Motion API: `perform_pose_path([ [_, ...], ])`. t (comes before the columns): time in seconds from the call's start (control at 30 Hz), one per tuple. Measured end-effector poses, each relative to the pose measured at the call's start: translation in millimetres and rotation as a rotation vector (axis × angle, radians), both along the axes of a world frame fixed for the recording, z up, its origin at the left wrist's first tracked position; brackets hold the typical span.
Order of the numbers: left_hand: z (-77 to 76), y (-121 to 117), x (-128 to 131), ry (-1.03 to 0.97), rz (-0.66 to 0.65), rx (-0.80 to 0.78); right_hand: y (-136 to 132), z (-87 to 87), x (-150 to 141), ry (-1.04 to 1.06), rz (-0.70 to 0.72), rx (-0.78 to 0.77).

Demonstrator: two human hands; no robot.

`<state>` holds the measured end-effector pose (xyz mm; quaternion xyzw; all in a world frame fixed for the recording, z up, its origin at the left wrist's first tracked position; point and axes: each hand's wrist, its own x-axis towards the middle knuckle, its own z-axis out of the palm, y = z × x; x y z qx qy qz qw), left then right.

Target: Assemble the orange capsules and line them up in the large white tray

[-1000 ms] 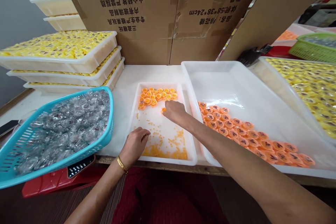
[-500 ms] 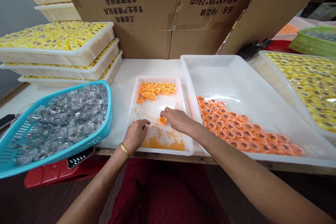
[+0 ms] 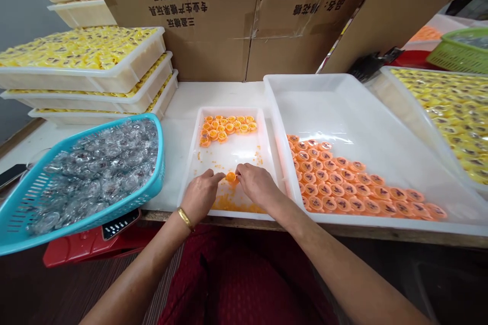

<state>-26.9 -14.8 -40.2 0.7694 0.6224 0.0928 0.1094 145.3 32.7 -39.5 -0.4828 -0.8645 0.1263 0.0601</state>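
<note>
A small orange cup [image 3: 231, 177] is held between my two hands over the shallow white tray [image 3: 271, 155]. My left hand [image 3: 201, 192], with a gold bangle at the wrist, is closed, its thumb and index finger at the cup's left edge. On the other side, the fingers of my right hand [image 3: 254, 181] pinch the cup's right edge. Filled orange cups [image 3: 230, 127] stand grouped at the tray's far end. Loose orange beads [image 3: 240, 205] lie scattered on its floor, thickest at the near edge, partly hidden by my hands.
To the left, a blue basket [image 3: 160, 162] holds clear plastic pieces, before stacked trays [image 3: 133, 73] of yellow items. At right, a large white tray [image 3: 316, 96] contains rows of lidded orange cups [image 3: 335, 190]. Cardboard [image 3: 213, 56] stands behind; another yellow-filled tray [image 3: 450, 127] is farther right.
My left hand has moved right and forward to meet the cup. My right hand has brought the cup slightly left and tilted it. The view has shifted slightly.
</note>
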Motion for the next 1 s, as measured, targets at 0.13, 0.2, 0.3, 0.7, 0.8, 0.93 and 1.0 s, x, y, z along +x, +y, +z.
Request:
perform_pose_path([
  [0.13, 3.7, -10, -9, -0.123, 0.101, 0.031, -9, -2.6, 0, 0.218, -0.114, -0.019],
  [0.2, 6.0, -11, -8, -0.275, 0.179, 0.018, -12, -6.6, 0, 0.414, -0.199, -0.108],
  [0.3, 8.9, -6, -2, -0.570, 0.355, -0.055, -15, -13.2, -1, 0.738, -0.295, -0.324],
  [0.7, 10.7, -7, 23, -0.566, 0.255, 0.234, -23, -7.2, 0, 0.917, -0.235, -0.380],
  [0.8, 13.2, -13, 27, -0.585, 0.144, 0.221, -23, -5.4, 1, 0.982, -0.248, -0.401],
  [0.93, 20.6, -13, 23, -0.827, 0.128, 0.064, -22, -5.8, 4, 1.120, -0.273, -0.499],
  [1.0, 23.9, -10, 20, -0.908, 0.137, -0.018, -22, -6.3, 5, 1.169, -0.258, -0.538],
])
